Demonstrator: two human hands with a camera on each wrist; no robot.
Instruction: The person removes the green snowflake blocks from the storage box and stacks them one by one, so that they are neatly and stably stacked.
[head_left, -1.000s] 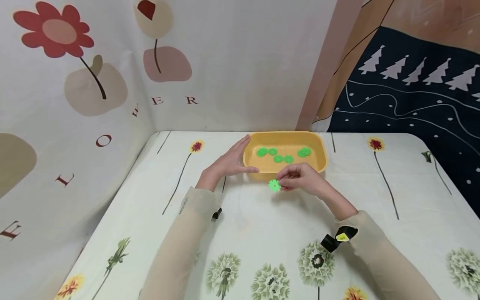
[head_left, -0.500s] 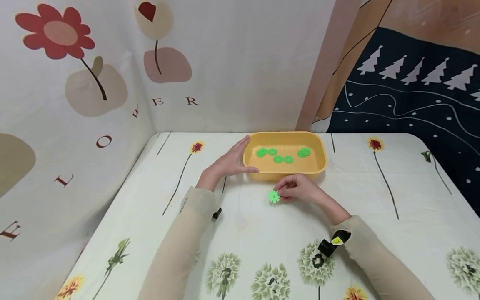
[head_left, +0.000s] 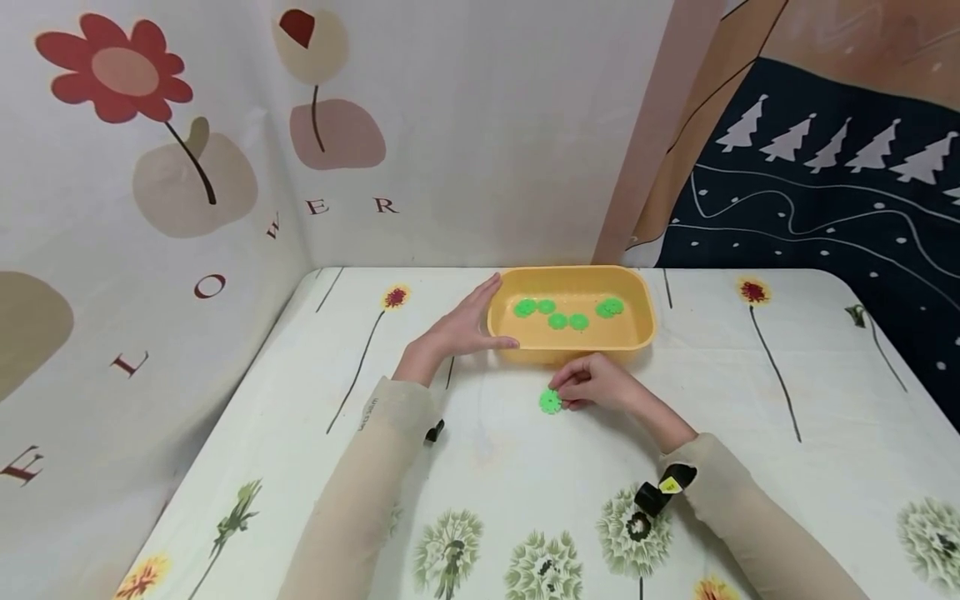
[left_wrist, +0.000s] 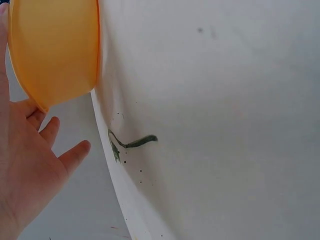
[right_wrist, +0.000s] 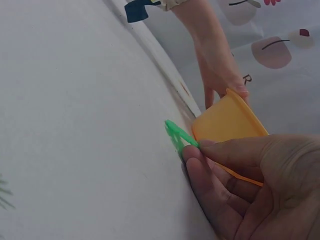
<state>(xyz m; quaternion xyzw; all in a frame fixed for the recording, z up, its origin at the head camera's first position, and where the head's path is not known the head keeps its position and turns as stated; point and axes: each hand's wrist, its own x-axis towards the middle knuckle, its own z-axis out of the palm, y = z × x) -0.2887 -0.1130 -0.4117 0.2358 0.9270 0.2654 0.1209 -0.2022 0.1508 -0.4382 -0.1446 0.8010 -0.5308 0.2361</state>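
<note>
My right hand point(head_left: 600, 383) pinches a green notched plastic disc point(head_left: 550, 402) between thumb and fingertips, close over the tablecloth in front of the yellow basin point(head_left: 577, 342). In the right wrist view the disc point(right_wrist: 176, 133) is tilted, one edge held by the thumb and a finger, the far edge near the cloth. My left hand point(head_left: 461, 325) rests against the basin's left end with fingers spread and fairly straight, the thumb along the front rim. Several more green discs point(head_left: 557, 321) lie inside the basin. The left wrist view shows the palm beside the basin's wall point(left_wrist: 60, 55).
A white flower-print tablecloth point(head_left: 487, 467) covers the table. Behind it hangs a pale printed curtain point(head_left: 480, 125), with a dark cloth with white trees point(head_left: 817, 200) at the right. A black wrist device point(head_left: 660, 492) sits at the right sleeve.
My right hand has moved down and toward me from the basin's front rim, carrying the disc to near the tablecloth. The left hand and basin have stayed in place.
</note>
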